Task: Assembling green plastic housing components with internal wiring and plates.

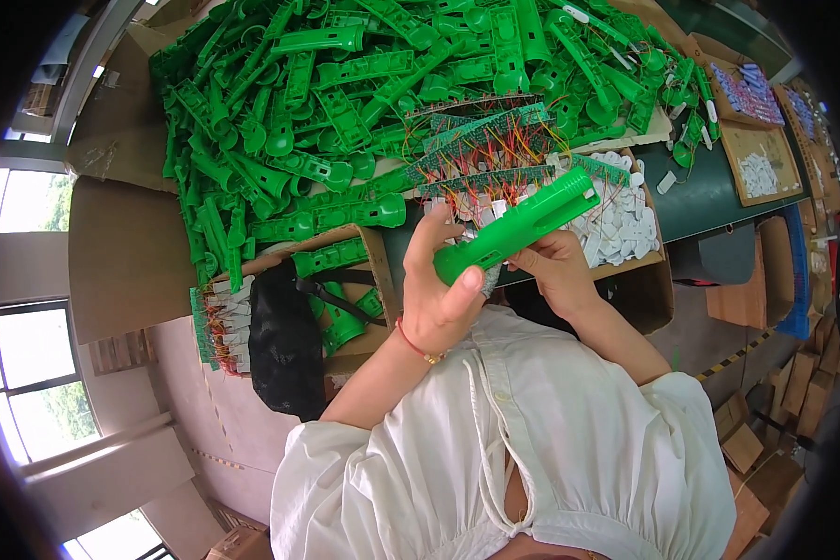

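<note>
A long green plastic housing (525,229) lies tilted across my hands, its far end up to the right. My left hand (434,294) grips its near end, thumb on the close side and fingers behind. My right hand (563,277) is just below the housing with fingertips pinched together close to its lower edge; what they hold is hidden. A small greyish part shows under the housing between the hands. Beyond it, green circuit boards (495,131) with red and yellow wires stand in rows. White plastic pieces (616,229) are heaped in a cardboard box behind my right hand.
A large pile of green housing parts (345,103) covers the far side of the table. At the left, a black bag (285,341) hangs beside an open carton (380,266). Trays with small parts (756,173) stand at the far right. Cartons lie on the right floor.
</note>
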Demonstrator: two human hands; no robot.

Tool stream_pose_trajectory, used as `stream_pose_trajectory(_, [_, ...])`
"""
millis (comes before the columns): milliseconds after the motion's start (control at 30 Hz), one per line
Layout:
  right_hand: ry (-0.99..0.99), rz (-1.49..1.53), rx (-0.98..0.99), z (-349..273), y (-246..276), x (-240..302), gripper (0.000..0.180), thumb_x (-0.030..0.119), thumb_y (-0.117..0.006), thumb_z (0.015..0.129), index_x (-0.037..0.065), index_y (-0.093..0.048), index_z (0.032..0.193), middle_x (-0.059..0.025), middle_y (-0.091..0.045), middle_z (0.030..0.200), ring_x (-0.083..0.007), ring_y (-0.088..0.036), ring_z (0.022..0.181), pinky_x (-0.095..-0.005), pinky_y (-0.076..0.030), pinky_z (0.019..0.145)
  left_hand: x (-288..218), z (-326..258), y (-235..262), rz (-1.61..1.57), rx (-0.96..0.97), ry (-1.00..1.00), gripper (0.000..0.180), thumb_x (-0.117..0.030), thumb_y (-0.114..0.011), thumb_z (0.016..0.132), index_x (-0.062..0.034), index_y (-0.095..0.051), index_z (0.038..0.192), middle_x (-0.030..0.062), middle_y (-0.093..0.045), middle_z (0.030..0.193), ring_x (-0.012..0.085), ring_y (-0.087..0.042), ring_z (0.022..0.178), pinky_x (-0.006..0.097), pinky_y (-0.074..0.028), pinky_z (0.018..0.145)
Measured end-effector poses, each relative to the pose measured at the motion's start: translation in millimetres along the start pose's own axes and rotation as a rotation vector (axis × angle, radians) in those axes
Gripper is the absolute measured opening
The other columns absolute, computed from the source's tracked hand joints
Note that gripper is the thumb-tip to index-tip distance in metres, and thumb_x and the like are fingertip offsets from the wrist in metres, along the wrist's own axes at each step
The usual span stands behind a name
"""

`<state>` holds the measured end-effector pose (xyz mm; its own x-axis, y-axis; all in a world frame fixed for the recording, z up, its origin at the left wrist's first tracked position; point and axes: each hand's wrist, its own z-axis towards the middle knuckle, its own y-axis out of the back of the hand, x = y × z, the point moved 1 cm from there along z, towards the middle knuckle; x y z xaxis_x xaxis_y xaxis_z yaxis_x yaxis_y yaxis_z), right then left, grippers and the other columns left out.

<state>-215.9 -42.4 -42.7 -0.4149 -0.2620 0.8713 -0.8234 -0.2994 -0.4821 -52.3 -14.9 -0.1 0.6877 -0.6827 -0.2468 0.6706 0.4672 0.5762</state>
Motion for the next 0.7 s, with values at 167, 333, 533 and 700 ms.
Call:
stream_pose_trajectory(167, [-0.077, -0.044, 0.019, -2.6, -0.4, 12.6, 0.017, 0.008, -0.063, 0.083, -0.001, -0.064, 0.097, -0.0065, -0.066, 0.088, -0.0094, -0.058, 0.077, -0.0218, -0.045, 0.067, -2.4, 1.3, -4.1, -0.074, -0.057, 0.151, 0.104, 0.008, -0.073, 0.059, -0.0159, -0.011, 0.139, 0.0242, -0.032, 0.13, 0.0282, -0.057, 0.088, 0.031, -0.051, 0.062])
stream_pose_trajectory(333, [0.04, -0.529, 0.078, 1.6, 19.3, 25.0, 0.015, 0.007, -0.06, 0.083, -0.001, -0.064, 0.094, -0.0068, -0.065, 0.091, -0.0101, -0.058, 0.077, -0.025, -0.046, 0.067, 2.6, -6.6, -18.3, -0.808, 0.202, 0.945, 0.074, -0.007, -0.07, 0.075, -0.0001, -0.025, 0.134, 0.0156, -0.057, 0.107, 0.0249, -0.059, 0.093, 0.03, -0.049, 0.077])
stream_pose_trajectory(533, [0.512, -1.722, -0.5, 44.4, 105.4, 44.4, 0.035, 0.012, -0.066, 0.074, 0.008, -0.056, 0.108, -0.0061, -0.053, 0.115, -0.0291, -0.046, 0.107, -0.04, -0.036, 0.089, 14.8, -21.4, -1.0, -1.856, 0.142, 1.348, 0.053, -0.038, -0.046, 0.088, -0.0013, -0.04, 0.127, 0.021, -0.051, 0.121, 0.0294, -0.058, 0.1, 0.041, -0.05, 0.08])
stream_pose_trajectory(700, [0.63, -1.673, -0.455, 40.4, 108.1, 49.2, 0.02, 0.008, -0.067, 0.072, 0.006, -0.054, 0.088, -0.0069, -0.057, 0.107, -0.0294, -0.051, 0.102, -0.0396, -0.038, 0.085, 23.0, -18.9, -2.3, -1.893, 0.026, 1.301, 0.057, -0.041, -0.042, 0.088, -0.0015, -0.038, 0.129, 0.0174, -0.052, 0.118, 0.0293, -0.059, 0.093, 0.043, -0.05, 0.08])
